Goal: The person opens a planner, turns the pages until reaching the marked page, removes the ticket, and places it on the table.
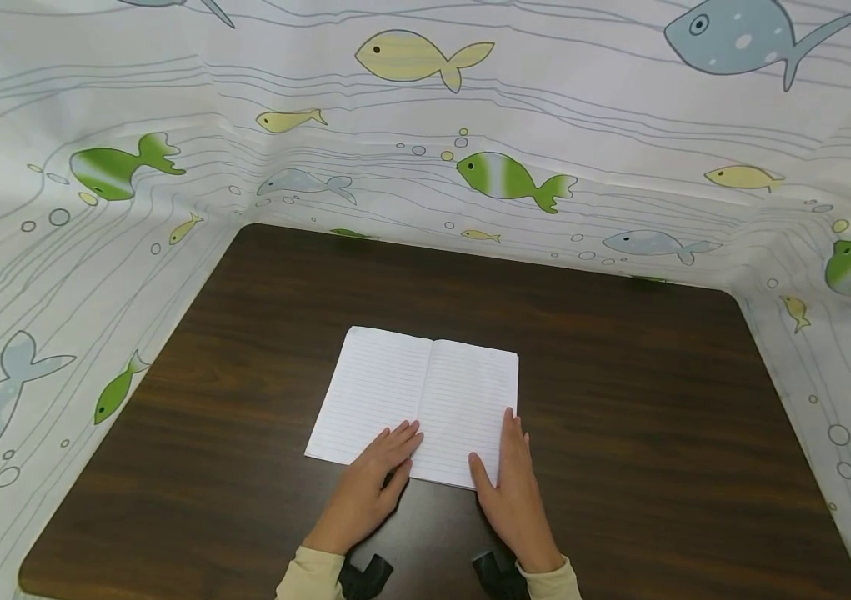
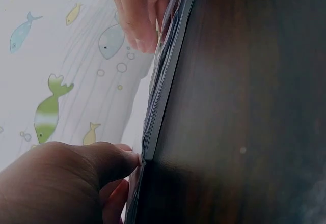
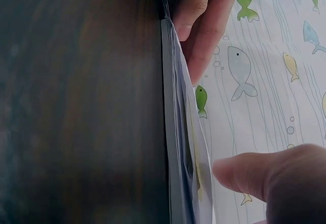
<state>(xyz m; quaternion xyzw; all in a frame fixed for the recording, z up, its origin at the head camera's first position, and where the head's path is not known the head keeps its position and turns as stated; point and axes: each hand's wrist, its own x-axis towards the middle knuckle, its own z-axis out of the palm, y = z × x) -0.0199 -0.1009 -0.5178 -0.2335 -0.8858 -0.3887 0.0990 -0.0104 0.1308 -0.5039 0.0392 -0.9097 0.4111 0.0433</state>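
An open notebook [image 1: 387, 383] with lined pages lies flat, its left and right pages free of writing. My left hand [image 1: 371, 483] rests on the lower part near the center fold, fingers extended across the paper and thumb by the bottom edge. On the right page's outer side lies my right hand [image 1: 517, 500], fingers straight along the edge and thumb over the lower corner. Seen from the left wrist, the notebook's layered page edges [image 2: 165, 86] run past my left thumb. The right wrist view shows the pages [image 3: 178, 107] slightly fanned beside my right thumb.
The notebook is on a dark brown wooden table [image 1: 658, 433] with rounded corners. A white sheet [image 1: 605, 125] printed with fish and wavy lines surrounds its back and sides. Black wrist straps [image 1: 367, 577] sit under both light sleeves [image 1: 311, 575].
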